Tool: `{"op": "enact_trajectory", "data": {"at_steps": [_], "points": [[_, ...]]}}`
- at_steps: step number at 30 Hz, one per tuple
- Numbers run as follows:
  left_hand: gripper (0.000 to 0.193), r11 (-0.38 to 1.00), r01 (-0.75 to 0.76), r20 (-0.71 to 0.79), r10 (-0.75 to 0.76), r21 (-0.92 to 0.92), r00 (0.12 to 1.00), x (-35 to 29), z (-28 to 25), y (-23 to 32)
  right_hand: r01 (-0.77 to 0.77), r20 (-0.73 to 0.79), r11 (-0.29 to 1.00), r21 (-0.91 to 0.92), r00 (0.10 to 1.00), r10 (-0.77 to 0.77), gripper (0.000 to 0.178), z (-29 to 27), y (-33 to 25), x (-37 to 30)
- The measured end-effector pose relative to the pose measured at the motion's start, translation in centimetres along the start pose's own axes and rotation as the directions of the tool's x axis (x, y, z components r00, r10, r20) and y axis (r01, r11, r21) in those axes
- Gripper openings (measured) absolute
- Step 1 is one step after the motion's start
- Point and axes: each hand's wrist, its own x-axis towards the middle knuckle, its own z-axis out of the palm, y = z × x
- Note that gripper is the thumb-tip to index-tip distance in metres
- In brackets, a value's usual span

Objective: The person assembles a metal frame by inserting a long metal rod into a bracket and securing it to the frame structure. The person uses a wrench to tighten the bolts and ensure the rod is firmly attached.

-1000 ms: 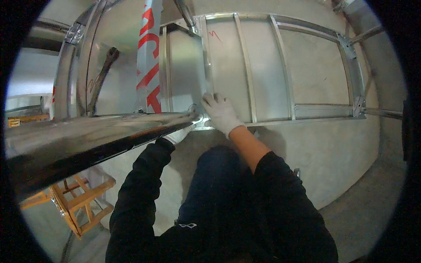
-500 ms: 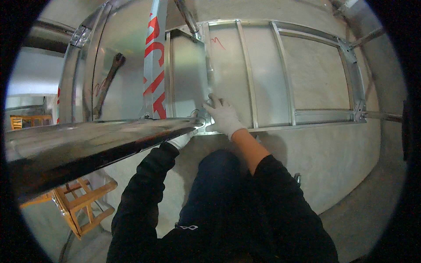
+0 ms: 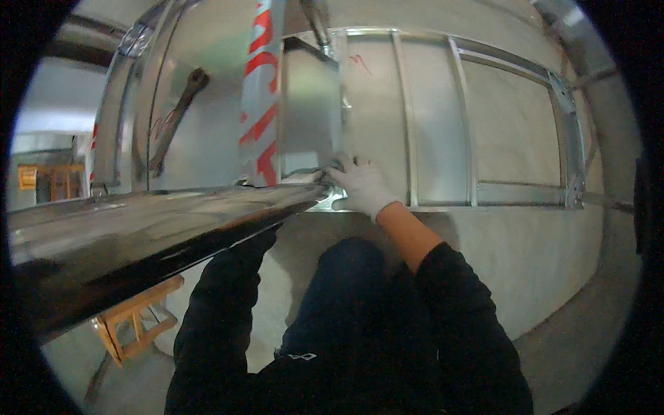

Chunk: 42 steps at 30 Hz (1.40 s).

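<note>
My right hand (image 3: 368,189), in a white glove, lies at a corner joint of a flat metal frame (image 3: 405,117). Its fingers are bent around the joint, and what they close on is too small to make out. A long shiny metal tube (image 3: 138,221) slants from the lower left up to that joint. Behind the tube, my left hand is hidden; only its dark sleeve (image 3: 238,266) shows clearly. Just left of the joint, a grey post with red markings (image 3: 259,104) stands across the panels. Farther left, a dark wrench (image 3: 178,121) rests on a metal sheet (image 3: 214,111).
A wooden stool (image 3: 135,321) stands at the lower left, partly behind the tube. Another metal post (image 3: 316,24) rises at the frame's far edge. The frame extends to the right over a concrete floor (image 3: 515,263).
My right hand's fingers have drawn in around the joint. My left glove, partly visible before, is now behind the tube. The view has shifted slightly, and the tube covers more of the stool.
</note>
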Motion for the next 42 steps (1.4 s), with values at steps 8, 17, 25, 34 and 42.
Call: {"op": "enact_trajectory", "data": {"at_steps": [8, 17, 25, 34, 42], "points": [[0.036, 0.955, -0.093, 0.031, 0.106, -0.283, 0.994, -0.5, -0.2, -0.3, -0.076, 0.004, 0.996, 0.051, 0.997, 0.076, 0.068, 1.5, -0.1, 0.2], [0.026, 0.979, -0.029, -0.053, 0.019, -0.204, 0.998, 1.8, -0.9, -5.3, -0.088, 0.006, 0.995, 0.048, 0.996, 0.088, 0.055, 2.0, 0.5, 1.3], [0.023, 0.946, 0.172, 0.032, -0.188, 0.275, 0.982, 1.4, -1.4, 1.2, -0.154, 0.055, 0.988, 0.02, 0.987, 0.152, 0.07, 1.2, -0.7, 1.5], [0.049, 0.805, 0.191, -0.439, 0.094, 0.562, 0.894, 2.4, -0.1, -6.7, -0.134, -0.4, 0.917, 0.376, 0.869, 0.291, 0.054, 2.7, 0.7, -7.2], [0.045, 0.838, 0.234, -0.605, 0.137, 0.493, 0.784, -2.9, 4.3, 1.1, -0.206, -0.238, 0.484, 0.85, 0.671, 0.703, 0.025, 4.2, 3.8, -20.1]]}}
